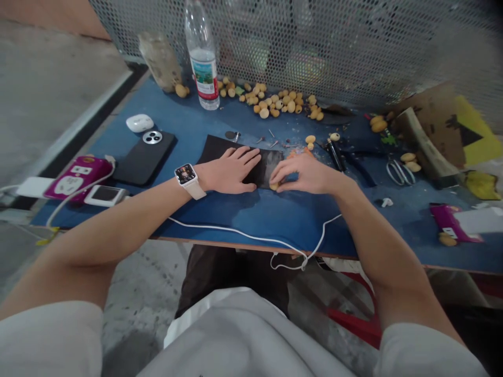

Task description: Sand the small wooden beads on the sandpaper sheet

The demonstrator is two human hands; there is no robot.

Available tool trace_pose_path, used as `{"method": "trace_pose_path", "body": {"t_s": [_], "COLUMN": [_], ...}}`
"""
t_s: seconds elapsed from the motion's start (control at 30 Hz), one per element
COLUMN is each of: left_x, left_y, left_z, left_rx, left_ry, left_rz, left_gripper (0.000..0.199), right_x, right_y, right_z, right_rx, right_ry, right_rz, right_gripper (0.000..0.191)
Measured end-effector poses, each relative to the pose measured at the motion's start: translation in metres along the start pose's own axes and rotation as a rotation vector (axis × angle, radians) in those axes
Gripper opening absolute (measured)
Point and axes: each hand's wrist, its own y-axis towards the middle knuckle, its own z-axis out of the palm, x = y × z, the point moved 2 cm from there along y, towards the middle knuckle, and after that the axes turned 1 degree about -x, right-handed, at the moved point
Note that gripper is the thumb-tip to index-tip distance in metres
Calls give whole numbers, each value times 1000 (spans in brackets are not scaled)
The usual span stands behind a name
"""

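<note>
A black abrasive sheet [220, 150] lies on the blue table top [259, 217], probably sandpaper. My left hand [231, 170] rests flat on it, fingers lightly spread, and holds nothing. My right hand [304, 174] is at the sheet's right edge, its fingertips pinching a small yellow bead-like seed [274, 185] against the surface. A white smartwatch [187, 178] sits on my left wrist. Several similar tan seeds [275, 102] lie in a scattered heap beyond the sheet.
A plastic water bottle [203, 63] and a jar [159, 60] stand at the back before a perforated metal screen [334, 47]. A phone [143, 157], earbud case [139, 123] and power socket [77, 177] are at left. Scissors [400, 173] and a white cable [251, 238] also lie about.
</note>
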Motion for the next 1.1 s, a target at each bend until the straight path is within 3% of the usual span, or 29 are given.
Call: {"method": "trace_pose_path", "body": {"t_s": [0.2, 0.37, 0.53, 0.73, 0.83, 1.1], "left_x": [-3, -3, 0, 1, 0, 4], "left_y": [0, 0, 1, 3, 3, 5], "left_z": [5, 6, 8, -4, -7, -4], "left_rx": [-24, -15, -30, 119, 121, 72], "left_ry": [-10, -48, -55, -74, -65, -9], "left_rz": [23, 4, 20, -22, -41, -12], "left_gripper": [106, 106, 108, 106, 102, 104], "right_x": [1, 2, 3, 2, -1, 2], "right_y": [9, 3, 5, 4, -2, 7], "right_z": [9, 6, 14, 7, 2, 29], "right_rx": [-147, 8, -126, -105, -161, -188], "right_ry": [-19, 4, -23, -65, -126, -202], "right_rz": [-46, -33, -60, -75, -90, -182], "right_gripper": [13, 12, 14, 24, 25, 25]}}
